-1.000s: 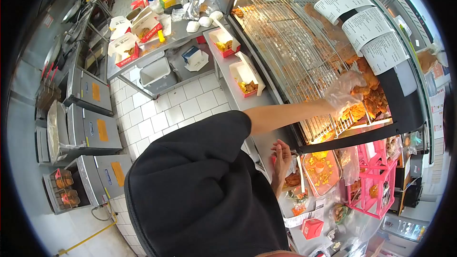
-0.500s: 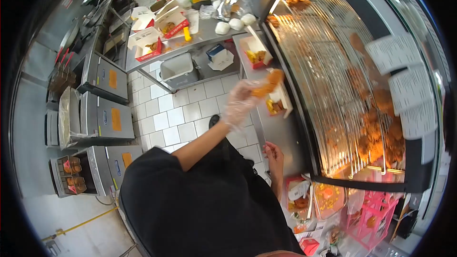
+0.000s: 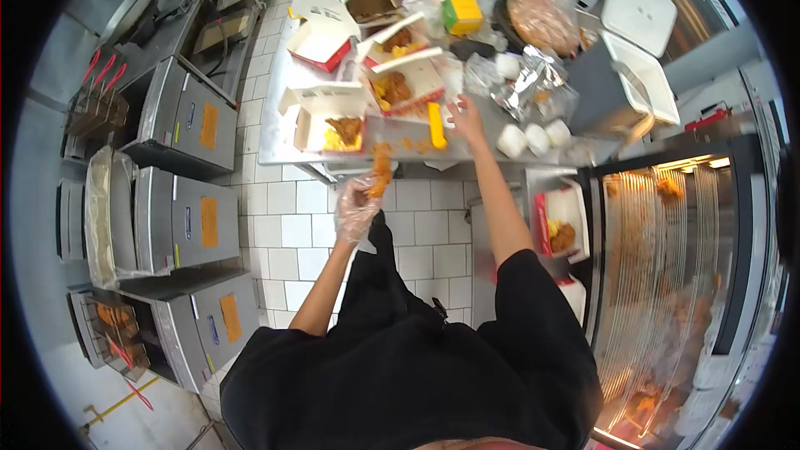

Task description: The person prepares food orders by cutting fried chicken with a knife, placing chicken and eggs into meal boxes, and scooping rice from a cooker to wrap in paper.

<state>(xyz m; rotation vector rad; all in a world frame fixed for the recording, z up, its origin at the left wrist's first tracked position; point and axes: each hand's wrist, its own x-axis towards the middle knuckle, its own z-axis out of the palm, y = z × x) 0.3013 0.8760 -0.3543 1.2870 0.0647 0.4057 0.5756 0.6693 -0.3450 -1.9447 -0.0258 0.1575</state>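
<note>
Left hand point(image 3: 357, 210), clear-plastic-gloved probably for hygiene, pinches golden fried chicken piece point(image 3: 381, 168); bare right hand point(image 3: 468, 118) has fingers loosely spread.

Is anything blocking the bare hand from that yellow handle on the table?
Nothing visible does. The right hand is just beside the yellow handle, with no object between them. The chicken in the left hand is off to the other side.

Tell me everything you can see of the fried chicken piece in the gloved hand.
The fried chicken piece is long, narrow and golden-brown, with a rough, crisp-looking crust. The gloved left hand grips its near end; the rest points forward, overlapping the edge of the metal table in view. Finer detail is unclear.
</note>
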